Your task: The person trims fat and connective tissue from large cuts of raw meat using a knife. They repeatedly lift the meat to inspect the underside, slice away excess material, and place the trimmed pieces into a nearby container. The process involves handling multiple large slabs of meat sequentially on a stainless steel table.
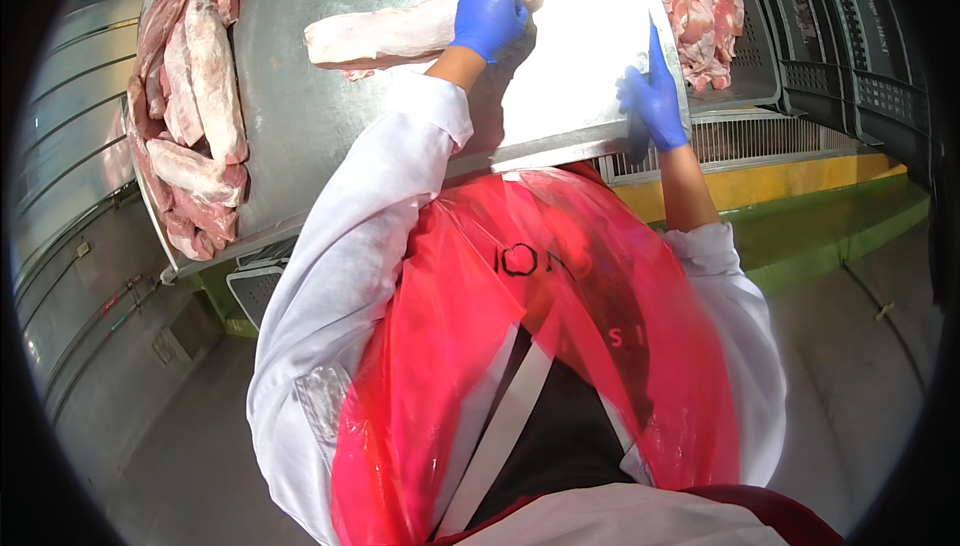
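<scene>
A long, pale pork loin lies across the metal table in front of me. My left hand, in a blue glove, is closed over its upper right part, knuckles up, its fingertips hidden. Near the table's right edge is my right hand, also gloved in blue. Its index finger points away from me along that edge while the other fingers curl in. Glare hides whatever it may hold.
Several long meat pieces are heaped along the table's left side. Pink meat trimmings fill a grey tray beyond the right edge. Dark plastic crates stand farther right. Below them are a metal grate and a yellow-green ledge.
</scene>
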Demonstrator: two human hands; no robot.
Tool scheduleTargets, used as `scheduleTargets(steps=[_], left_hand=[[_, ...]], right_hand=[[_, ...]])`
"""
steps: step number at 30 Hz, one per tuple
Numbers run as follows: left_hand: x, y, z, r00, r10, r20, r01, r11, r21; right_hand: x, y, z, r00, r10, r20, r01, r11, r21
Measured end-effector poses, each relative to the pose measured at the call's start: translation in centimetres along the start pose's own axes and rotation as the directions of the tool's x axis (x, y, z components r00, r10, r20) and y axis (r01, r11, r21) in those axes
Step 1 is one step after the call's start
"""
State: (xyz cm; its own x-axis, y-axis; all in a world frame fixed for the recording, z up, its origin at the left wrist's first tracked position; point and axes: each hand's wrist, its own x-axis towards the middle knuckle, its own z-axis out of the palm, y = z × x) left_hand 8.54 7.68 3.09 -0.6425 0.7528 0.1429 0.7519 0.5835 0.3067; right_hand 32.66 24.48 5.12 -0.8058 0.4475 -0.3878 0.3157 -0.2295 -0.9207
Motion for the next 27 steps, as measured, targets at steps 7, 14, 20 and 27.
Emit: scheduleTargets(steps=[7, 14, 20, 27], left_hand=[[2.5, 2.4, 2.3, 0.987, -0.003, 0.163, -0.051, 0.944, 0.327], [4.5, 0.9, 0.1, 0.97, -0.049, 0.239, 0.016, 0.991, 0.136], [6.6, 0.1, -1.2, 0.895, 0.246, 0.373, -0.361, 0.889, 0.28], [5.7, -3.5, -1.1, 0.957, 0.168, 0.236, -0.178, 0.984, 0.021]], right_hand=[[2.8, 0.4, 1.2, 0.996, -0.075, 0.041, 0.075, 0.997, -0.015], [3.2, -0.1, 1.5, 0.998, -0.057, 0.032, 0.06, 0.994, -0.089], [3.9, 0.1, 1.5, 1.0, 0.017, 0.005, -0.016, 0.984, -0.178], [7.9, 0.3, 4.7, 0.994, -0.096, 0.059, 0.103, 0.987, -0.127]])
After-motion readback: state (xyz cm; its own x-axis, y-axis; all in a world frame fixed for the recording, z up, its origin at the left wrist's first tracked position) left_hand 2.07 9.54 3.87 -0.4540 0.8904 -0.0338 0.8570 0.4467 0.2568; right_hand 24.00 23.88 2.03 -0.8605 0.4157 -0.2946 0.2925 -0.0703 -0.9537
